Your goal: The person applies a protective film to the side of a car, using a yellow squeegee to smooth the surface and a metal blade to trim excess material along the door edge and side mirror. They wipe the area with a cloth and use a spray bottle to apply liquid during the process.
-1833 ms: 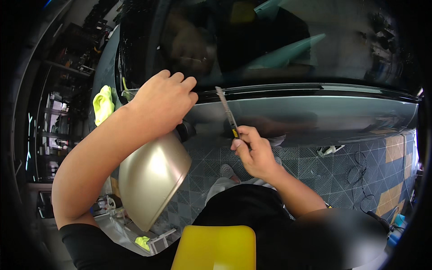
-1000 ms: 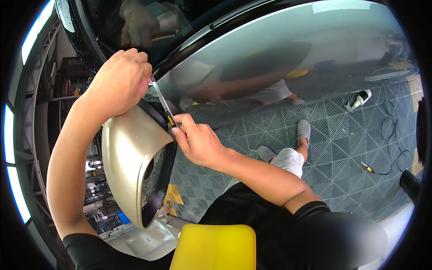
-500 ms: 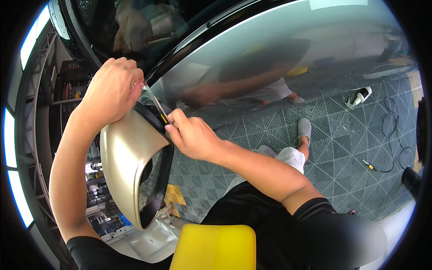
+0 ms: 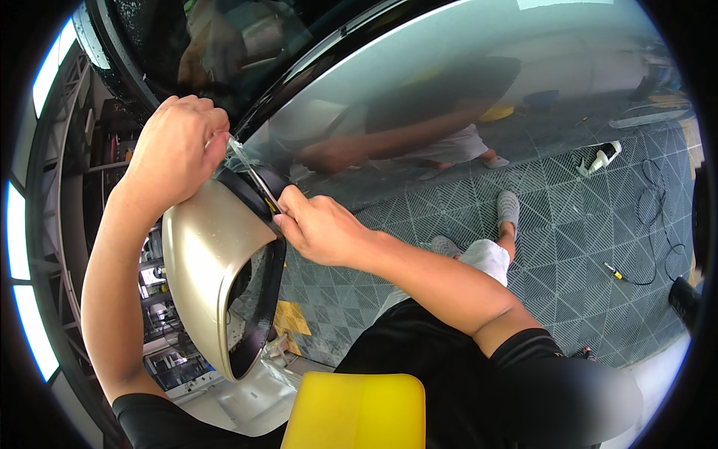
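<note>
My left hand [image 4: 177, 147] is closed in a pinch above the champagne side mirror [image 4: 207, 262], holding what looks like clear film [image 4: 235, 143] where the mirror meets the car's grey door [image 4: 419, 90]. My right hand [image 4: 314, 224] grips a slim black-and-yellow utility knife [image 4: 269, 200], its long blade angled up to the film by my left fingertips. The blade's tip is too small to make out clearly. Both hands are just below the dark window [image 4: 209, 30] and its black trim.
A grey tiled floor [image 4: 568, 217] lies under the door, with my feet and legs on it. A white bottle-like tool [image 4: 602, 157], a coiled black cable [image 4: 651, 202] and a yellow-tipped tool [image 4: 615, 272] are at the right. Shelving stands at the far left.
Both hands have come together at the mirror, the knife moving leftward to my left fingers as my view turned. In the last half second both hands shifted slightly.
</note>
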{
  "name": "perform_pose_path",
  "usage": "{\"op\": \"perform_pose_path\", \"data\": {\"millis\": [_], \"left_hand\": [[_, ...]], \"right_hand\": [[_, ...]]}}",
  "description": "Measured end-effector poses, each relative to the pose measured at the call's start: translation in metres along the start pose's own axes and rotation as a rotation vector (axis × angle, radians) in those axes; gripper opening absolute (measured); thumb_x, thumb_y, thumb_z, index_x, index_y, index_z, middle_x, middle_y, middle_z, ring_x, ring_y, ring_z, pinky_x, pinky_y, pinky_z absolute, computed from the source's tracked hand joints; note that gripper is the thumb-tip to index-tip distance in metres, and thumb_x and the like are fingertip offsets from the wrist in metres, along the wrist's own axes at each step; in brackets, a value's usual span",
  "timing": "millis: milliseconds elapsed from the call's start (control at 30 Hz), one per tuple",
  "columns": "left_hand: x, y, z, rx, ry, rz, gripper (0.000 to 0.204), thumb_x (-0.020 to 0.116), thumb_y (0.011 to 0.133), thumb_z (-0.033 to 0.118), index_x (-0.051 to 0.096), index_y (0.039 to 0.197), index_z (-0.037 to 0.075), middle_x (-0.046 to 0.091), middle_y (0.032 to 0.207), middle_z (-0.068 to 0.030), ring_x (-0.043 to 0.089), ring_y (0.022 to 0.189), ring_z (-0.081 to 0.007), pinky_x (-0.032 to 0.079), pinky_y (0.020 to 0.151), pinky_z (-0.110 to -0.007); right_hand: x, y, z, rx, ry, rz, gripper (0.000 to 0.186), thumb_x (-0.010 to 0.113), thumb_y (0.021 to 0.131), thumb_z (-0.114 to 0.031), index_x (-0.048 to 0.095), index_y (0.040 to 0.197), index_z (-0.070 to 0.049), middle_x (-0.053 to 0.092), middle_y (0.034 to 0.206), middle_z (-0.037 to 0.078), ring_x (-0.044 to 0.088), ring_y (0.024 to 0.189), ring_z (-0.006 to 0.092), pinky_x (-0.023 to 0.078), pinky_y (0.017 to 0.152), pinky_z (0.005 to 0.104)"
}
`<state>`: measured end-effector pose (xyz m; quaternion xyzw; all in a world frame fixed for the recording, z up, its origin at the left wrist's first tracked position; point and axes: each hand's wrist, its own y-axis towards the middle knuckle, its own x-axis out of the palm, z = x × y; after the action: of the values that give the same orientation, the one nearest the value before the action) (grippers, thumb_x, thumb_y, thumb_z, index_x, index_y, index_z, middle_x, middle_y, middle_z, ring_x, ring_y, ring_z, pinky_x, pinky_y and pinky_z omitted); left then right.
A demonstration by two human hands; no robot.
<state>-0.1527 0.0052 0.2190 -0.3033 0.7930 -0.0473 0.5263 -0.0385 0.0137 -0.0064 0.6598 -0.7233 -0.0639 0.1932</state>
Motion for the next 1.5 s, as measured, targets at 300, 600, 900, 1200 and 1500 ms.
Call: {"op": "perform_pose_path", "data": {"millis": [300, 600, 900, 1200, 1500], "left_hand": [[-0.008, -0.012, -0.004, -0.154, -0.244, -0.016, 0.010, 0.059, 0.084, 0.007, 0.062, 0.084, -0.003, 0.060, 0.080, -0.0143, 0.059, 0.077, -0.0290, 0.048, 0.071, -0.038], [-0.013, -0.024, -0.010, -0.349, -0.451, -0.014, 0.016, 0.062, 0.089, 0.012, 0.059, 0.088, -0.004, 0.057, 0.075, -0.0070, 0.051, 0.071, -0.0129, 0.042, 0.065, -0.029], [0.010, -0.045, -0.036, -0.375, -0.789, 0.150, 0.015, 0.057, 0.096, 0.011, 0.059, 0.090, -0.002, 0.062, 0.088, -0.0051, 0.054, 0.084, -0.0104, 0.044, 0.081, -0.026], [0.052, -0.057, -0.041, -0.463, -1.093, 0.458, 0.013, 0.056, 0.101, 0.012, 0.060, 0.098, 0.000, 0.062, 0.101, -0.0031, 0.053, 0.089, -0.0077, 0.043, 0.084, -0.024], [0.054, -0.053, -0.056, -0.490, -1.240, 0.616, 0.015, 0.057, 0.101, 0.014, 0.062, 0.097, 0.000, 0.064, 0.096, -0.0027, 0.057, 0.085, -0.0085, 0.048, 0.083, -0.026]], "right_hand": [[-0.005, 0.014, -0.005, -0.034, -0.044, -0.019, 0.019, 0.054, 0.096, -0.013, 0.043, 0.099, 0.001, 0.059, 0.061, 0.022, 0.061, 0.061, 0.0439, 0.047, 0.057, 0.0503], [-0.010, 0.019, -0.010, -0.055, -0.089, -0.030, 0.020, 0.054, 0.096, -0.014, 0.043, 0.096, 0.003, 0.058, 0.060, 0.023, 0.060, 0.059, 0.0446, 0.048, 0.055, 0.0510], [-0.015, 0.015, -0.016, 0.009, -0.186, -0.085, 0.020, 0.054, 0.097, -0.016, 0.045, 0.100, 0.002, 0.059, 0.061, 0.023, 0.061, 0.060, 0.0439, 0.048, 0.056, 0.0518], [-0.017, 0.024, -0.011, -0.238, -0.085, 0.303, 0.018, 0.054, 0.100, -0.012, 0.050, 0.113, 0.000, 0.060, 0.072, 0.013, 0.062, 0.063, 0.0317, 0.049, 0.060, 0.0412], [-0.031, 0.042, -0.039, -0.038, -0.056, 0.325, 0.023, 0.053, 0.103, -0.023, 0.055, 0.100, 0.000, 0.063, 0.081, 0.020, 0.063, 0.071, 0.0357, 0.050, 0.066, 0.0415]]}}
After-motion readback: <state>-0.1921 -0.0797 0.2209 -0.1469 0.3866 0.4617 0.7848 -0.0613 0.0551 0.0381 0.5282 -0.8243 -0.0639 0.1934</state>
